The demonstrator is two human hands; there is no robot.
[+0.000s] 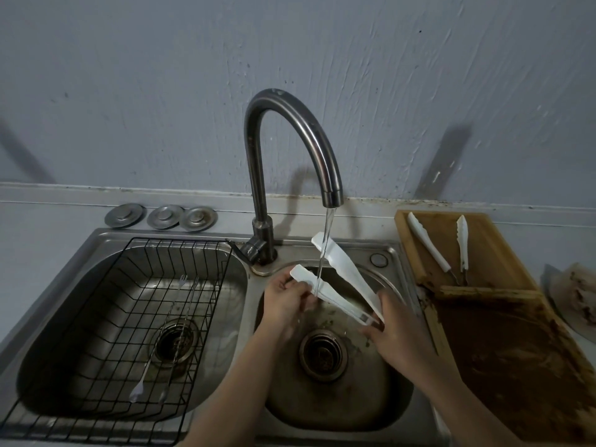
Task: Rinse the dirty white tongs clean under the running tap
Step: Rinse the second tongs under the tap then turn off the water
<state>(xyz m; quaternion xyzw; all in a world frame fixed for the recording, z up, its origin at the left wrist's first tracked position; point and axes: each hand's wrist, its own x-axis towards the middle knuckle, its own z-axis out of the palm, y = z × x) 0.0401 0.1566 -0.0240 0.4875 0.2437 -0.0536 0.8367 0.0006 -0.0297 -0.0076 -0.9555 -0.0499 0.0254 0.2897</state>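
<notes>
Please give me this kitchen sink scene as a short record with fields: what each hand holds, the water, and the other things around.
held item: white plastic tongs, arms spread open, over the right steel basin
left hand: grips the tip of the nearer arm
right hand: holds the hinge end
water: runs from the curved dark metal tap onto the tongs
left basin: black wire rack with thin metal utensils
right counter: stained wooden board with another pair of white-tipped tongs
behind left basin: three round metal plugs

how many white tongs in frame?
3: one pair held by both hands under the tap, over the right basin; two on the wooden tray at right, one left, one right. None visibly hidden.
</notes>
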